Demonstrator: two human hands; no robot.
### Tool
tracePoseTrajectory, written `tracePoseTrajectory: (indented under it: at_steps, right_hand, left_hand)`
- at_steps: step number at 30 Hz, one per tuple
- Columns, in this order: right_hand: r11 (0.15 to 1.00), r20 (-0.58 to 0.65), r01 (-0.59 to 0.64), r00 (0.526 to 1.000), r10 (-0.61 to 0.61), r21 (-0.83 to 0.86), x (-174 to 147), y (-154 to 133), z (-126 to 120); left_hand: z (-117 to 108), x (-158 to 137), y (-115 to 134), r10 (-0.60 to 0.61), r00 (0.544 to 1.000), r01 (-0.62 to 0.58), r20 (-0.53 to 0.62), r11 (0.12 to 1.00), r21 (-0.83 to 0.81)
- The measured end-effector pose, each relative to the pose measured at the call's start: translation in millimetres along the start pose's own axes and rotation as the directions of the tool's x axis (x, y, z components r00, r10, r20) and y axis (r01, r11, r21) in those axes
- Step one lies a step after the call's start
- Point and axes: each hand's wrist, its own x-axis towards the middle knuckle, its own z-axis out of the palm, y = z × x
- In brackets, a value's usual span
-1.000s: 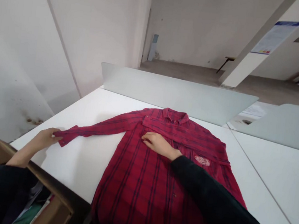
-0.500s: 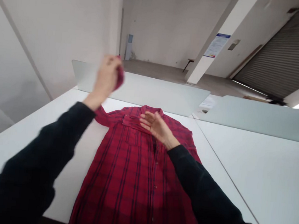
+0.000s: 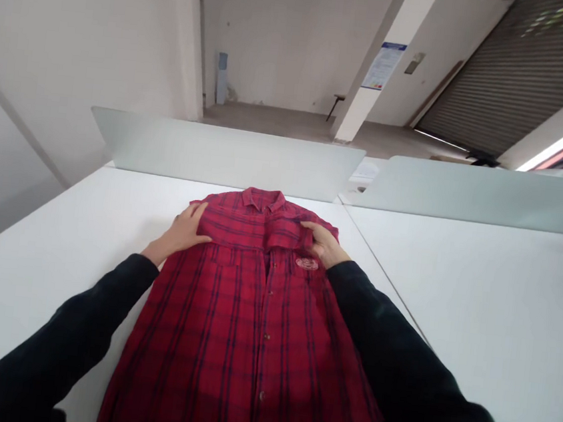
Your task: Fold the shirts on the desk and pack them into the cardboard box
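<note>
A red plaid shirt (image 3: 228, 339) with dark stripes lies front up, its collar at the far end and its buttons down the middle. Both sleeves (image 3: 232, 227) are folded across the chest below the collar. My left hand (image 3: 183, 229) rests on the shirt's left edge, thumb and fingers spread over the folded sleeve. At the other side, my right hand (image 3: 327, 244) has its fingers closed around the end of a sleeve, above a round pale emblem (image 3: 307, 264). Part of the right hand's grip is hidden by cloth.
The white table (image 3: 465, 284) runs to both sides, with a seam right of the shirt. Low frosted panels (image 3: 237, 156) stand along its far edge. Beyond are a pillar (image 3: 370, 79), a water dispenser (image 3: 221, 78) and a roller shutter (image 3: 496, 79).
My left hand has come down from the air, and the sleeve it held up now lies across the chest. My right hand has moved to the shirt's right side and closed on a sleeve end.
</note>
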Motion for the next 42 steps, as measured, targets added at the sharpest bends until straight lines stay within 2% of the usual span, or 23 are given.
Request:
tracePoseTrajectory:
  at_steps: [3, 5, 7, 9, 12, 15, 19, 26, 31, 36, 42]
  right_hand:
    - [0.941, -0.038, -0.183, 0.979, 0.202, 0.283, 11, -22, 3]
    - [0.928, -0.063, -0.146, 0.982, 0.178, 0.342, 18, -38, -4]
    - [0.957, -0.131, -0.052, 0.987, 0.093, 0.285, 24, -46, -18]
    - [0.986, -0.223, 0.010, 0.974, 0.027, 0.166, 26, -42, -37]
    - [0.998, -0.315, -0.057, 0.947, 0.062, 0.025, 24, -17, -63]
    - [0.988, -0.344, -0.146, 0.931, 0.122, -0.045, 21, 13, -77]
    - [0.981, -0.360, -0.158, 0.927, 0.108, -0.112, 23, 30, -81]
    - [0.978, -0.349, -0.069, 0.937, -0.005, -0.197, 33, 23, -85]
    - [0.958, -0.343, -0.018, 0.936, -0.084, -0.286, 35, 31, -93]
    - [0.896, -0.339, -0.001, 0.926, -0.168, -0.444, 38, 41, -100]
    - [0.778, -0.339, 0.006, 0.898, -0.281, -0.628, 44, 38, -108]
  left_hand:
    - [19, -13, -19, -0.059, 0.998, 0.059, 0.031, 0.998, 0.015]
    - [29, -17, -19, -0.046, 0.999, 0.045, 0.029, 0.999, 0.022]
    - [36, -19, -14, -0.042, 0.999, 0.041, 0.016, 0.999, 0.035]
    - [41, -19, -9, -0.036, 0.999, 0.037, -0.016, 0.997, 0.063]
    - [49, -21, -6, 0.008, 0.997, 0.001, -0.080, 0.994, 0.108]
    - [54, -22, -4, 0.018, 0.993, -0.004, -0.120, 0.994, 0.112]
    - [55, -24, -2, -0.015, 0.993, 0.025, -0.121, 0.996, 0.085]
    - [55, -26, -3, -0.041, 0.986, 0.049, -0.162, 0.998, 0.046]
    - [60, -27, -8, -0.039, 0.978, 0.040, -0.207, 0.999, 0.003]
    - [60, -26, -9, -0.032, 0.972, 0.028, -0.233, 0.999, -0.023]
    - [57, -27, -9, -0.053, 0.964, 0.045, -0.260, 0.998, -0.040]
